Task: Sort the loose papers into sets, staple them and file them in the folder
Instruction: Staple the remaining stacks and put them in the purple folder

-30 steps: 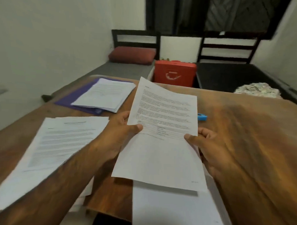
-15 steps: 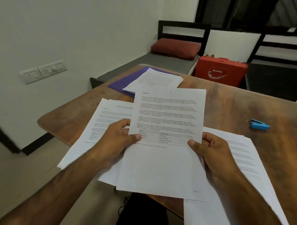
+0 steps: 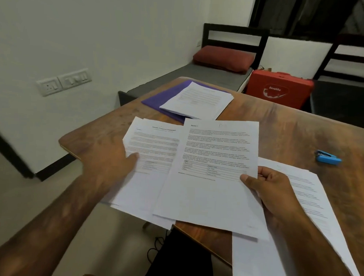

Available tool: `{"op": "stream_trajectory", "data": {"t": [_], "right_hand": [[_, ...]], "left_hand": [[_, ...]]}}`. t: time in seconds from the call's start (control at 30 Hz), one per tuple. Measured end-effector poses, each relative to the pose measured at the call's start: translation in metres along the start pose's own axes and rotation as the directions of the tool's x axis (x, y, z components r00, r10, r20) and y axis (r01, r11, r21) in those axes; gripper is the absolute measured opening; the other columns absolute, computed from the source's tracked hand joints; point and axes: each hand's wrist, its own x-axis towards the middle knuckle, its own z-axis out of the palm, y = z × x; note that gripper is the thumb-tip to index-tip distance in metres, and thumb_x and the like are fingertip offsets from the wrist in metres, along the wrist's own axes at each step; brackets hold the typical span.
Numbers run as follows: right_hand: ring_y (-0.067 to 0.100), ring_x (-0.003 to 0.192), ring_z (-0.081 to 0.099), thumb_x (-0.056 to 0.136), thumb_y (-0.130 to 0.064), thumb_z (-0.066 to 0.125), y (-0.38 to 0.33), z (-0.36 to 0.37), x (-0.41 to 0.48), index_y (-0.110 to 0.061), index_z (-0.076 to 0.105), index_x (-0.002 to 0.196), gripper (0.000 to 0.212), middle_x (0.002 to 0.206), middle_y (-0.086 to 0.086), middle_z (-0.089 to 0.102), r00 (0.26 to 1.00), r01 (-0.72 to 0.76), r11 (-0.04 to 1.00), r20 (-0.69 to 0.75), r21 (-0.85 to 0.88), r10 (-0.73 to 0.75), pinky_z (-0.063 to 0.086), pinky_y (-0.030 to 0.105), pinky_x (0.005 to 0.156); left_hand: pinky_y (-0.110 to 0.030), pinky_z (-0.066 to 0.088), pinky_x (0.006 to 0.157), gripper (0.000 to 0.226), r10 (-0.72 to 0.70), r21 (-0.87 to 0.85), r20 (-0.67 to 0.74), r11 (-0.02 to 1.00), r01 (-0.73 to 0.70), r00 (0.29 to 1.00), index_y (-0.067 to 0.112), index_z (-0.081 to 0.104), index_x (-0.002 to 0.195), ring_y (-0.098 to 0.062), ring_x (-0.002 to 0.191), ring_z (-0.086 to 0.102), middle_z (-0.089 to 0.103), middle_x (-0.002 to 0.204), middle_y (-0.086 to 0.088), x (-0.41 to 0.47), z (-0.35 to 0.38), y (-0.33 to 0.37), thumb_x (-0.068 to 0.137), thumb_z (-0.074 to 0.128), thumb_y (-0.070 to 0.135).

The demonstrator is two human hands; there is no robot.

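My right hand [image 3: 272, 192] pinches the right edge of a printed sheet [image 3: 212, 180] headed "Section 1", held just above the wooden table [image 3: 290, 137]. My left hand [image 3: 112, 164] has its thumb on the left pile of papers [image 3: 149, 157], gripping its left edge; this pile hangs over the table's near edge. Another pile of papers [image 3: 306, 204] lies under my right hand. At the table's far corner a purple folder [image 3: 164, 98] carries a stack of sheets [image 3: 201, 100]. A blue stapler [image 3: 328, 157] lies at the right.
A red case [image 3: 279, 89] stands behind the table, between two dark benches; the left bench holds a red cushion [image 3: 223, 58]. The white wall at left carries a switch plate [image 3: 63, 82]. A black cable lies on the floor below the table edge.
My left hand let go of the held sheet and moved left onto the left pile. The sheet is now held by my right hand alone. The view came closer to the table.
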Motion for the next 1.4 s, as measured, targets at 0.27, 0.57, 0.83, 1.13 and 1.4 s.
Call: {"op": "stream_trajectory", "data": {"t": [0.27,0.57,0.83,1.13,1.4], "right_hand": [[0.024,0.08,0.079,0.096,0.003,0.066,0.002,0.005,0.003,-0.005,0.073,0.109,0.016,0.102,0.006,0.081,1.0,0.003,0.998,-0.021,-0.057,-0.004,0.064,0.03,0.06],[0.021,0.079,0.079,0.096,-0.004,0.07,0.008,0.005,0.009,-0.013,0.073,0.107,0.014,0.1,-0.001,0.08,0.996,0.046,0.985,-0.069,-0.168,-0.058,0.063,0.035,0.069],[0.028,0.093,0.077,0.096,-0.009,0.072,0.012,0.002,0.018,-0.016,0.072,0.109,0.014,0.111,0.001,0.079,0.996,0.047,0.968,-0.068,-0.247,-0.065,0.061,0.052,0.092],[0.028,0.086,0.075,0.096,-0.008,0.072,-0.001,0.007,0.025,-0.012,0.069,0.117,0.021,0.104,0.005,0.076,0.988,0.091,0.898,-0.076,-0.43,-0.137,0.061,0.038,0.071],[0.027,0.089,0.075,0.097,-0.003,0.069,-0.011,0.046,0.014,-0.009,0.069,0.118,0.022,0.11,0.006,0.076,0.997,0.07,0.954,-0.008,-0.293,-0.076,0.058,0.032,0.062]], "left_hand": [[-0.028,0.051,0.076,0.056,-0.096,-0.135,0.241,0.982,0.132,0.966,0.027,0.055,0.129,-0.014,0.087,0.057,0.062,0.118,0.001,0.001,-0.016,-0.01,0.09,0.057,0.068],[-0.024,0.042,0.058,0.024,-0.166,-0.395,0.337,0.869,0.299,0.927,0.014,0.061,0.097,-0.018,0.077,0.061,0.064,0.09,-0.001,0.01,-0.019,-0.004,0.09,0.08,0.029],[-0.046,0.063,0.084,0.026,-0.084,-0.552,0.331,0.79,0.266,0.94,0.019,0.063,0.116,-0.029,0.088,0.074,0.072,0.109,-0.003,0.018,-0.018,-0.012,0.093,0.076,0.019],[-0.033,0.062,0.06,0.037,-0.066,-0.787,0.244,0.569,0.238,0.967,0.019,0.069,0.123,-0.023,0.087,0.075,0.075,0.115,-0.003,0.026,-0.057,-0.078,0.091,0.072,0.001],[-0.021,0.047,0.038,0.021,-0.035,-0.873,0.305,0.389,0.294,0.952,0.011,0.069,0.115,-0.014,0.054,0.07,0.076,0.105,-0.012,0.024,-0.067,-0.089,0.097,0.065,0.002]]}}
